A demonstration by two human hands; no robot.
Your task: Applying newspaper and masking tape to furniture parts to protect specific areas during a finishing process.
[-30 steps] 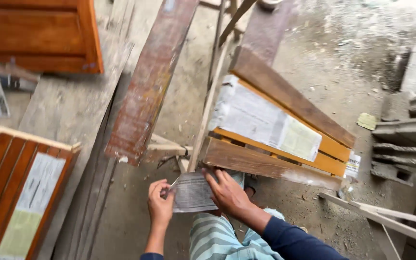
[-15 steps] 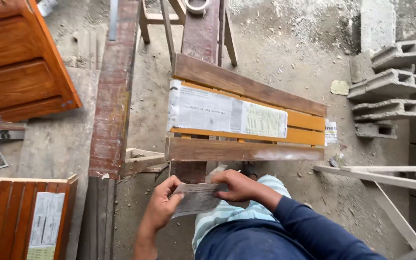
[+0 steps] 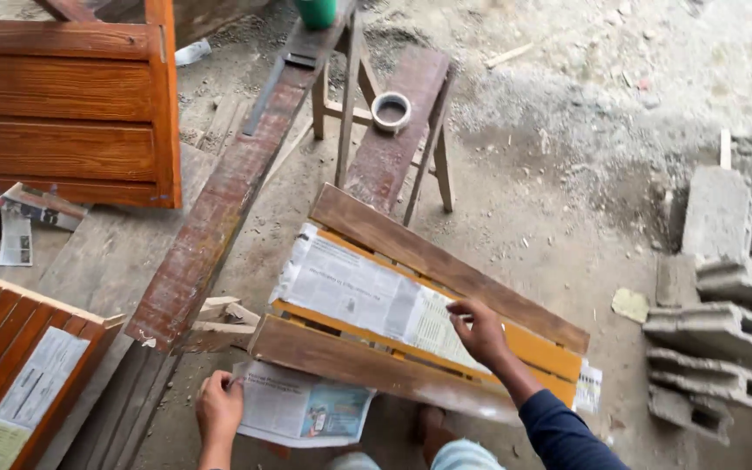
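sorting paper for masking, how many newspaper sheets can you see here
4: one on the slatted panel under the right hand, one held by the left hand at, one on the lower-left door, one by the upper-left door. More may be hidden.

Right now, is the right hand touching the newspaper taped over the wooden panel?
Touching. The head view shows the right hand with fingers pressed flat on the newspaper covering the wooden panel, no gap visible.

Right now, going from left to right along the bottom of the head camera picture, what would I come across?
Slatted wooden panel → left hand → loose newspaper sheet → right hand resting on the paper-covered wooden frame → concrete blocks.
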